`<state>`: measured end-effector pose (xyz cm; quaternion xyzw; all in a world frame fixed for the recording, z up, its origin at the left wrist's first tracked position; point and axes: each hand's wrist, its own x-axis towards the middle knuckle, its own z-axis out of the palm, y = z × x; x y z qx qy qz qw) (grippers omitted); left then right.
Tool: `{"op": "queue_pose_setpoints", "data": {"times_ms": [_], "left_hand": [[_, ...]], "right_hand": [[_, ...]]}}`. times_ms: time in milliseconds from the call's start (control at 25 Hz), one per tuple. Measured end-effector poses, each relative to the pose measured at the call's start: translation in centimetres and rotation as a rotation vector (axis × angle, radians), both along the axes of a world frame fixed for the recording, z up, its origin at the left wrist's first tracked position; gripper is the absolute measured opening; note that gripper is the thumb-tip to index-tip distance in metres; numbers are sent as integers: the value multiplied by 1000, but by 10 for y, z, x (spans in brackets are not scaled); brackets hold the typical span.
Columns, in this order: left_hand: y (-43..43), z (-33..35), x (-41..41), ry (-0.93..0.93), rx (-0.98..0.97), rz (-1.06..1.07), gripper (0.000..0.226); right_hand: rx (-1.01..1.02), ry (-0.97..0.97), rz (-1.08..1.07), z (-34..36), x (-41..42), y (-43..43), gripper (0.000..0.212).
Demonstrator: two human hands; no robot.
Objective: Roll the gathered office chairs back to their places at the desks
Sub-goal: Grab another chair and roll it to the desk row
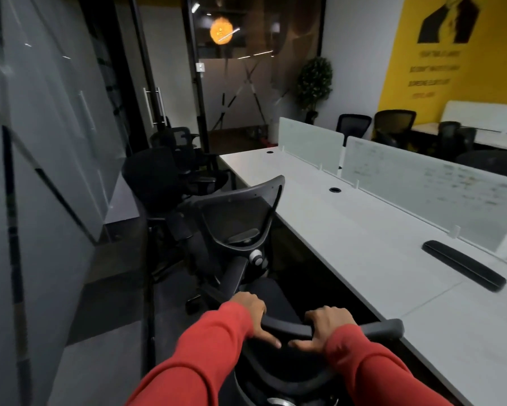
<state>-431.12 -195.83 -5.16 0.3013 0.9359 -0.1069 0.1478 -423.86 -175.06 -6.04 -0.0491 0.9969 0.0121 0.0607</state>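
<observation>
Both hands are on the top rail of the nearest chair (pixel 382 328).

- My left hand (pixel 248 313) grasps the left part of the rail. The fingers curl over the top and the thumb points inward along the near side.
- My right hand (pixel 328 325) grasps the rail just to the right of it in the same hold. The 2 thumbs nearly meet but stay apart.
- Red sleeves (pixel 205 356) cover both forearms.

Positions relative to the long white desk (pixel 363 230):

- The held chair stands at the desk's near left edge. The right end of its rail is at the edge, and I cannot tell whether it touches.
- A 2nd chair (pixel 240 209) stands directly ahead of the held one along the same edge, its mesh back toward me.
- At least 2 more black chairs (pixel 161 177) are bunched left of the desk's far end, against the glass wall (pixel 41 142).
- On the desk, frosted dividers (pixel 422 177) run along its right side. A round cable hole (pixel 334 189) sits near them. A long black strip (pixel 463 265) lies flat close to the dividers.
- Beyond the dividers are other dark chairs (pixel 394 121).
- A potted plant (pixel 315 80) is past the desk's far end.
</observation>
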Motion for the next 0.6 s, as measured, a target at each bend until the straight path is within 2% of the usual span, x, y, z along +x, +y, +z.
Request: {"op": "queue_pose_setpoints", "data": {"times_ms": [160, 320, 600], "left_hand": [[0, 0, 11, 51, -25, -37, 91], [1, 2, 32, 61, -27, -49, 92], [-20, -1, 77, 66, -7, -72, 102]], "right_hand": [[11, -28, -129, -2, 16, -4, 94], [-6, -68, -104, 5, 38, -1, 82], [35, -7, -44, 6, 94, -21, 85]]}}
